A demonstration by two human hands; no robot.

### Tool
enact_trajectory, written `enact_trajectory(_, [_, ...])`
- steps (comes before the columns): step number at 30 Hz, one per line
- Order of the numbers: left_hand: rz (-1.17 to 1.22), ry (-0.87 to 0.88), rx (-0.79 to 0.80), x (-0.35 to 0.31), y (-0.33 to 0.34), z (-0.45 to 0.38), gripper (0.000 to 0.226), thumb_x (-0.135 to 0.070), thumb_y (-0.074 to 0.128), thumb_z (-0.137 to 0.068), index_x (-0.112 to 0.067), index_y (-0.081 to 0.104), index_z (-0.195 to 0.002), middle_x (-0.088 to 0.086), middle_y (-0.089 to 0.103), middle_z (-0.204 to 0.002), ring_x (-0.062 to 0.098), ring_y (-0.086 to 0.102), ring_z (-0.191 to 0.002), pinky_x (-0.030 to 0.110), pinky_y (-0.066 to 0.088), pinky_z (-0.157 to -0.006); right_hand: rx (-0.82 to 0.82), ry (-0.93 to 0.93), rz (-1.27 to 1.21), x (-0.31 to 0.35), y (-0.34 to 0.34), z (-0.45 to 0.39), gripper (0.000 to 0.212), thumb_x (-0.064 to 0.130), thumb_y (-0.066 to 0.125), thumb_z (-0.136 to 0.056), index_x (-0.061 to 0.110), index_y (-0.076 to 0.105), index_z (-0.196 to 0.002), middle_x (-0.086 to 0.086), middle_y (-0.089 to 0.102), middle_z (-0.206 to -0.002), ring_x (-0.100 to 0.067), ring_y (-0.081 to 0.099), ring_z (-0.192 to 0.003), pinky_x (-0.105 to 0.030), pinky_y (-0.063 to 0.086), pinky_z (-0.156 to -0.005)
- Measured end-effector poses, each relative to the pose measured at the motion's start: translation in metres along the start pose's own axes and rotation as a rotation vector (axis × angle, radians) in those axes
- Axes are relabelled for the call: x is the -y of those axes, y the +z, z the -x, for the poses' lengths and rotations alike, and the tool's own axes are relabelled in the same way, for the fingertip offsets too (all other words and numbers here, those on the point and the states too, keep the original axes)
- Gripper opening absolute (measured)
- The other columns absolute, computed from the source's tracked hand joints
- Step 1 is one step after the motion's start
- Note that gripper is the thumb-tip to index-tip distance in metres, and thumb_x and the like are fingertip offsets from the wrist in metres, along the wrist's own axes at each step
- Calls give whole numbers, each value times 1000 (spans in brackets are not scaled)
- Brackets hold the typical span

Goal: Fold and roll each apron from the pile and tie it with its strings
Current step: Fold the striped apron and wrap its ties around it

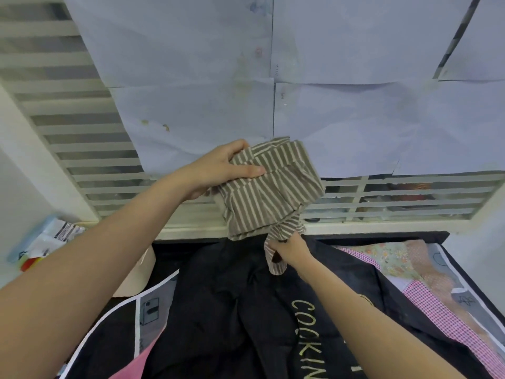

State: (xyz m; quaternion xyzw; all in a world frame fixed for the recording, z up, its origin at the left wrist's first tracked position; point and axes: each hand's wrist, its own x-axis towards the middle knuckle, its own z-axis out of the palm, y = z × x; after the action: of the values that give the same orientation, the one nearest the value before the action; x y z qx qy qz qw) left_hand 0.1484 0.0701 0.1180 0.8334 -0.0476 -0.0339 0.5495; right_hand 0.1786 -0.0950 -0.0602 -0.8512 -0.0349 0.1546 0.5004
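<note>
1. Left hand [226, 168] grips the rolled-up striped apron [270, 187], held up in the air above the pile.
2. Right hand [289, 250] pinches its striped string [276, 258] just below the roll.
3. Underneath, a black apron [232, 310] lies spread on the desk.

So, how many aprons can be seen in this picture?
3, perhaps more hidden: the striped apron held up by the left hand and right hand, the black apron lying below, and a pink checked apron under it at right.
</note>
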Motion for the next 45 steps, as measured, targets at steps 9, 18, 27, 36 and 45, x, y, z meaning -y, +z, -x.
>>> enact_trajectory(9, [-393,-84,-500,52,-4,-11,31,-28,69,-84,-13,43,-89,-4,48,-73,19,50,-75,29,32,-55,380,107,-167,34,-68,33,38,35,64,-88,17,49,-58,2,42,-50,-9,33,-41,-20,25,-43])
enact_trajectory(18, [-734,90,-139,59,71,-1,47,-30,64,-85,-20,51,-128,7,62,-120,28,57,-108,34,46,-82,555,-114,-927,107,-99,45,29,-5,39,-85,-5,67,-93,-21,68,-104,-23,67,-93,-29,54,-87])
enact_trajectory(27, [-699,98,329,50,66,2,21,-27,68,-83,-24,56,-100,-9,56,-100,16,56,-99,27,44,-82,500,-506,722,97,-89,43,50,28,68,-84,15,49,-128,6,53,-125,-8,48,-103,-21,36,-90])
enact_trajectory(36, [-530,90,417,47,67,-1,22,-14,73,-78,-31,61,-86,-19,63,-89,-1,58,-83,20,46,-81,760,-244,592,87,-84,37,41,28,76,-77,22,56,-113,4,65,-112,-16,60,-104,-31,45,-99])
enact_trajectory(45, [-612,87,158,50,66,-3,22,-20,54,-94,-17,59,-115,-3,57,-119,10,52,-107,24,41,-91,569,-117,360,59,-86,29,30,21,77,-75,18,63,-101,0,69,-103,-17,64,-96,-32,51,-91])
